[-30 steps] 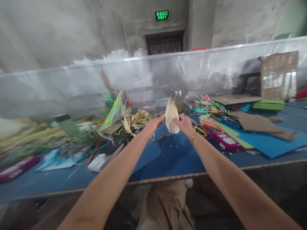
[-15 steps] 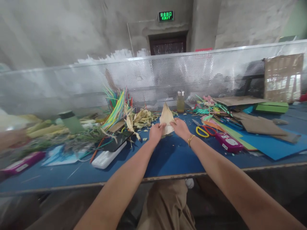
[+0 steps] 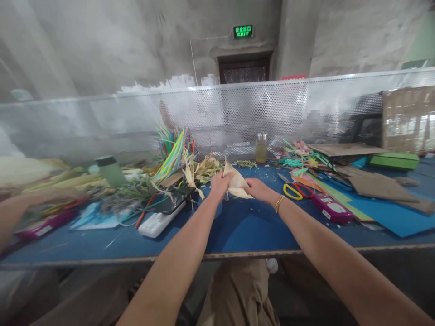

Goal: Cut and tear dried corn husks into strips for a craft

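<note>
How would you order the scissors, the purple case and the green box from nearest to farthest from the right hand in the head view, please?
1. Scissors: just right of the right hand.
2. Purple case: right of the scissors.
3. Green box: far right, toward the back.

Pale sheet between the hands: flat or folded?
Not flat: the pale sheet bends, with a separate lower flap showing between the left hand and right hand. Creased or merely curled: cannot tell.
</note>
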Tool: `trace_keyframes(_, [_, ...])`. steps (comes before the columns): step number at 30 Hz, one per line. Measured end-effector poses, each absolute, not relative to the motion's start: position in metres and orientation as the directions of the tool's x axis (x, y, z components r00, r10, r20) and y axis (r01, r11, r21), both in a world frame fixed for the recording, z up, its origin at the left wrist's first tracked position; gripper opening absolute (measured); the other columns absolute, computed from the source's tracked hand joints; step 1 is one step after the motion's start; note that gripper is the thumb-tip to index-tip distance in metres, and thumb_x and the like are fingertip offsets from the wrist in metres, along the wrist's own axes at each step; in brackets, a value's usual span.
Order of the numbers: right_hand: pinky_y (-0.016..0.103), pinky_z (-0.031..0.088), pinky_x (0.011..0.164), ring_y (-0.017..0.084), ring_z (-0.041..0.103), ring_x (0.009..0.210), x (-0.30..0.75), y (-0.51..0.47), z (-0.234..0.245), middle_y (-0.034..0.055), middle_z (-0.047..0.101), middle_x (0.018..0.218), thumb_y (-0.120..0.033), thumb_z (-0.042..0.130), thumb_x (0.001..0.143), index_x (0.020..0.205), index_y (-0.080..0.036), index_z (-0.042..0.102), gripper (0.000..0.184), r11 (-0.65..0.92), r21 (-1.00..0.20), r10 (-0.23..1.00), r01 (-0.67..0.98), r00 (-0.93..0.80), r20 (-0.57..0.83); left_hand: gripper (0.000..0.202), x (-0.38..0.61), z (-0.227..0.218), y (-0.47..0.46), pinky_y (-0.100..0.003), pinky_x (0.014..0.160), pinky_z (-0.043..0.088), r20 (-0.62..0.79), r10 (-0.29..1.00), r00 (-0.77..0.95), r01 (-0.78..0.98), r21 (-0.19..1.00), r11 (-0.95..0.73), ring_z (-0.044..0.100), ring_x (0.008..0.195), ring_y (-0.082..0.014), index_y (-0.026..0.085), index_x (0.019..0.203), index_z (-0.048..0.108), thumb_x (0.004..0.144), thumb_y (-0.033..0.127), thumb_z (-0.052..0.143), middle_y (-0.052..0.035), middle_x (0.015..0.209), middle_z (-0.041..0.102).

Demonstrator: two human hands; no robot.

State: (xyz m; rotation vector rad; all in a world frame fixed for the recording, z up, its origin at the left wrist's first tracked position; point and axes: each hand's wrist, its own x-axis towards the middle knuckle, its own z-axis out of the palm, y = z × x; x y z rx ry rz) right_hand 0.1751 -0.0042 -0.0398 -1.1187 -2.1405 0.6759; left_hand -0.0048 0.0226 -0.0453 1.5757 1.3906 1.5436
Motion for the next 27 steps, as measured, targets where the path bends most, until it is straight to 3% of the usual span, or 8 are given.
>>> trace_keyframes(4, [0.021,0.029,0.052,0.010,0.042,0.057,0.175,-0.005,-0.038,-0.0026,0.053,0.063,-0.033,0.049,0.077,0.072,-0.015,0.058,0.021,0.525,-0.694,0.829,0.492,-0.480,0.287,0.036,-0.015,-0.043,0.026,-0.024,0.054,0.029,0.507,0.819,-0.269,0.448,0.819,-0.359,0.041,0.057,-0.0128,0.017,0.056,0.052,0.077,0.046,0.059,0.0021,0.053,0.045])
trace_keyframes(13, [0.021,0.028,0.050,0.009,0.040,0.053,0.178,-0.008,-0.032,-0.0037,0.050,0.059,-0.037,0.051,0.076,0.075,-0.015,0.060,0.024,0.481,-0.744,0.835,0.464,-0.500,0.229,0.033,-0.016,-0.031,0.012,-0.030,0.070,0.038,0.579,0.772,-0.261,0.637,0.704,-0.313,0.053,0.078,-0.0208,0.019,0.074,0.060,0.091,0.040,0.042,-0.0072,0.076,0.061])
trace_keyframes(18, [0.021,0.030,0.052,0.010,0.044,0.056,0.183,-0.014,-0.030,-0.0033,0.053,0.062,-0.041,0.060,0.073,0.079,-0.014,0.062,0.028,0.470,-0.718,0.840,0.514,-0.510,0.185,0.019,-0.013,-0.034,0.016,-0.027,0.072,0.041,0.567,0.803,-0.184,0.380,0.794,-0.474,0.055,0.076,-0.0174,0.018,0.080,0.063,0.083,0.032,0.052,-0.0032,0.077,0.061])
trace_keyframes(22, [0.022,0.033,0.056,0.011,0.048,0.061,0.183,-0.014,-0.033,-0.0010,0.058,0.067,-0.041,0.062,0.073,0.078,-0.014,0.064,0.028,0.463,-0.712,0.841,0.527,-0.515,0.166,0.028,-0.009,-0.036,0.016,-0.025,0.064,0.043,0.469,0.881,-0.069,0.117,0.881,-0.459,0.055,0.067,-0.0145,0.016,0.091,0.066,0.071,0.037,0.064,-0.0002,0.074,0.062])
trace_keyframes(27, [0.022,0.031,0.055,0.011,0.045,0.061,0.180,-0.010,-0.035,-0.0006,0.056,0.067,-0.049,0.063,0.073,0.075,-0.015,0.062,0.034,0.513,-0.689,0.836,0.512,-0.478,0.268,0.031,-0.004,-0.032,0.010,-0.025,0.062,0.043,0.426,0.904,-0.033,0.108,0.901,-0.420,0.056,0.066,-0.0146,0.015,0.084,0.069,0.064,0.038,0.071,-0.0013,0.074,0.065])
